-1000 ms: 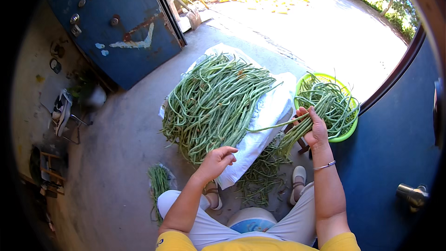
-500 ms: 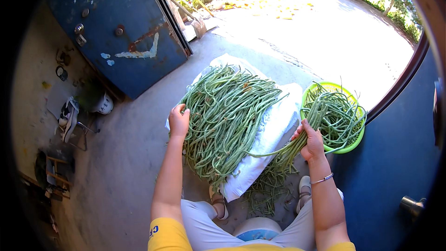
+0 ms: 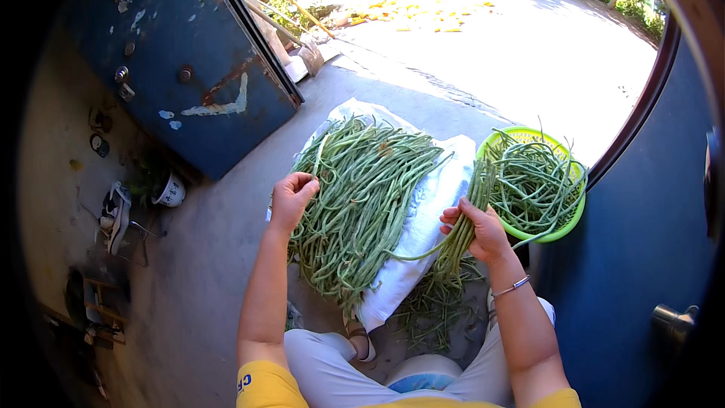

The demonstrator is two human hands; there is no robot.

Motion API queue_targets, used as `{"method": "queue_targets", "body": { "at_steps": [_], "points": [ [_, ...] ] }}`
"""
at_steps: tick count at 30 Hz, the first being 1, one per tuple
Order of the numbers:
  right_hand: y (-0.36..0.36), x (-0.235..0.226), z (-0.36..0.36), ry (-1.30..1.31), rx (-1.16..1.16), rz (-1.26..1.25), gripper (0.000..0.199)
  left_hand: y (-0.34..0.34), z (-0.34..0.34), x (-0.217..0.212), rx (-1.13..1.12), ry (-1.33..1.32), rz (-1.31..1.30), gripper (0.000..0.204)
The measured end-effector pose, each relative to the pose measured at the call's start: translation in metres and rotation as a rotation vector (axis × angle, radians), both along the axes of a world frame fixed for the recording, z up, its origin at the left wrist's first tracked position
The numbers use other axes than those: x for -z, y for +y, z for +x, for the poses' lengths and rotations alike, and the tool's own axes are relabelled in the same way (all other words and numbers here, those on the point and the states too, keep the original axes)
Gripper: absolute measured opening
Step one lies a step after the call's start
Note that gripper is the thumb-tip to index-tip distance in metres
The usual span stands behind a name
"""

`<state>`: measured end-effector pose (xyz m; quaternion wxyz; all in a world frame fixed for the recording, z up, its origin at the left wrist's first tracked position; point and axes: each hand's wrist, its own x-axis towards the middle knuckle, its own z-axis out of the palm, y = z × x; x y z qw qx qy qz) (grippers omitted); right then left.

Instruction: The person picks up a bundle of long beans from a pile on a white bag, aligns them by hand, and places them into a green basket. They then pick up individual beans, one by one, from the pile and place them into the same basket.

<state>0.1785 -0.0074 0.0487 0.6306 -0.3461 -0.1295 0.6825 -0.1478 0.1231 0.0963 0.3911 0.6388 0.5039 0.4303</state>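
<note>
In the head view, a person's right hand (image 3: 483, 233) grips a bundle of yardlong beans (image 3: 458, 246), apparently keeping them aligned, near a lime-green basket (image 3: 568, 228); the left hand (image 3: 293, 202) seemingly pinches one bean (image 3: 320, 153) at the pile (image 3: 362, 215), laid on white sheeting (image 3: 408, 264), presumably for cleanliness.

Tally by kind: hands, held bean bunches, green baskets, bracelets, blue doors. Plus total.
Hands: 2 (left hand, right hand)
Held bean bunch: 1
Green basket: 1
Bracelet: 1
Blue doors: 2 (left door, right door)
Total: 7
</note>
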Motion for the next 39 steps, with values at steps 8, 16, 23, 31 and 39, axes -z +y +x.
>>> {"method": "queue_targets", "body": {
  "at_steps": [8, 16, 23, 31, 39],
  "points": [
    [-0.017, 0.017, -0.017, -0.045, -0.121, -0.051, 0.022, -0.163, 0.083, 0.005, 0.294, 0.293, 0.118, 0.013],
    [-0.030, 0.011, -0.009, -0.094, -0.092, -0.017, 0.018, -0.191, 0.093, 0.050, 0.285, 0.382, 0.113, 0.013],
    [-0.023, 0.010, -0.009, -0.118, 0.028, -0.006, 0.015, -0.176, 0.089, 0.064, 0.480, 0.018, -0.476, 0.016],
    [-0.018, 0.012, -0.029, -0.204, -0.409, 0.042, 0.018, -0.146, 0.076, 0.068, 0.352, -0.327, -0.567, 0.022],
    [-0.015, 0.010, -0.049, -0.301, -0.634, 0.043, 0.018, -0.118, 0.077, 0.052, 0.197, -0.581, -0.503, 0.023]
  ]
}}
